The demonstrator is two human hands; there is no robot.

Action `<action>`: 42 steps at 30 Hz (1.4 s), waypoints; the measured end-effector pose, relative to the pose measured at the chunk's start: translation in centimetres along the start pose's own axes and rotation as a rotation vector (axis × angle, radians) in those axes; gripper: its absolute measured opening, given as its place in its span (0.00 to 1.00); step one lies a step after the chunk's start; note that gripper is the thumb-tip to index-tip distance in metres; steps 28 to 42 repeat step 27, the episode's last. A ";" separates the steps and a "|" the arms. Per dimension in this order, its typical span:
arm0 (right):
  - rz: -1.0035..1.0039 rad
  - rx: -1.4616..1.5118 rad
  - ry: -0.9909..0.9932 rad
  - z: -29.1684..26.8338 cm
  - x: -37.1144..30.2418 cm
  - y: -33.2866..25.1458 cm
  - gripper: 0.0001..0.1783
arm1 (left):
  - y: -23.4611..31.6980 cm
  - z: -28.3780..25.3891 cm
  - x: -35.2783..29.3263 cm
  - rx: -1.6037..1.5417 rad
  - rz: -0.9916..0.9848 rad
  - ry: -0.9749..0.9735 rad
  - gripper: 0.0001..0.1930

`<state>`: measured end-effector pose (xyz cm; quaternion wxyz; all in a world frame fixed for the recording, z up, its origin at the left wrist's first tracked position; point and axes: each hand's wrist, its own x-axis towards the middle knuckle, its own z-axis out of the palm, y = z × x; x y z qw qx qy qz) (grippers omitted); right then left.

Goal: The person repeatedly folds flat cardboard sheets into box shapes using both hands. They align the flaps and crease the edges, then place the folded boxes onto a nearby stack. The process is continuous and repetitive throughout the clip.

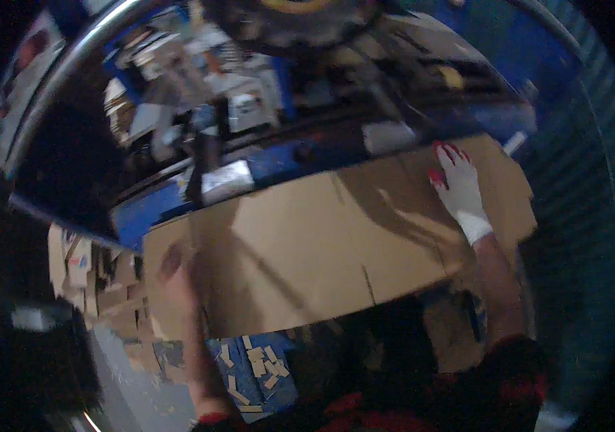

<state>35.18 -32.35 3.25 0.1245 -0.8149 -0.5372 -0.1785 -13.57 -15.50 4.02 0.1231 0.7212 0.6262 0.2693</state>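
Observation:
A wide sheet of brown cardboard lies across the middle of the view, tilted up to the right, with short slits along its near edge. My right hand wears a white glove with red fingertips. It rests flat on the far right part of the sheet, fingers stretched out and slightly apart. Over the sheet's left end is my left hand, bare and smeared by motion. Its fingers are too blurred to make out, and whether it touches the sheet is unclear.
Beyond the sheet runs a blue machine with dark bars and a large dark wheel. Loose papers and parts lie behind it. Stacked cardboard is at the left. Small cardboard offcuts lie below the sheet.

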 end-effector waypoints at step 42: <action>0.081 0.745 -0.009 -6.9 -21.3 -6.3 0.40 | -12.0 -6.0 -12.6 -0.723 -0.073 0.032 0.32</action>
